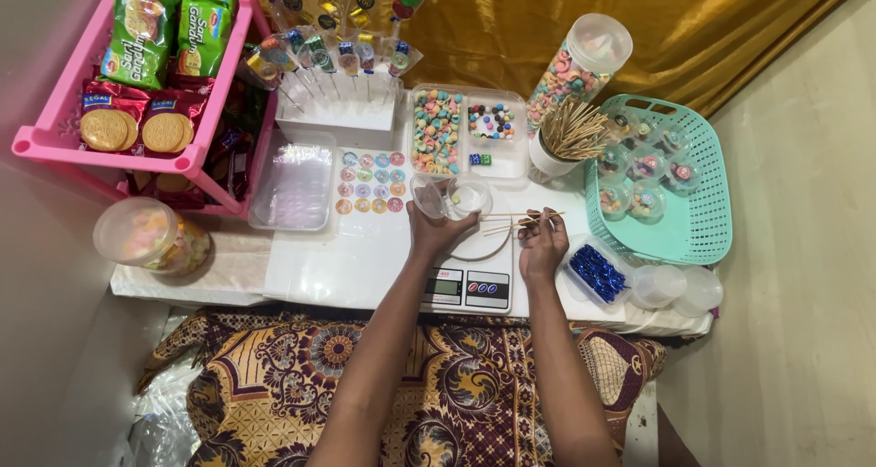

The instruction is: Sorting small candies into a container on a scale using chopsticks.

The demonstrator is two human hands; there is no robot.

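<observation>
The left hand grips a clear round container above the kitchen scale; the right hand pinches thin wooden sticks just beside it. Assembly seems underway — next, a stick probably needs careful aiming at the container.

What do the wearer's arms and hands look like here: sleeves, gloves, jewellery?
Both forearms are bare, no sleeves in view. The left hand and right hand wear no gloves. No watch or bracelet shows; rings too small to tell.
</observation>
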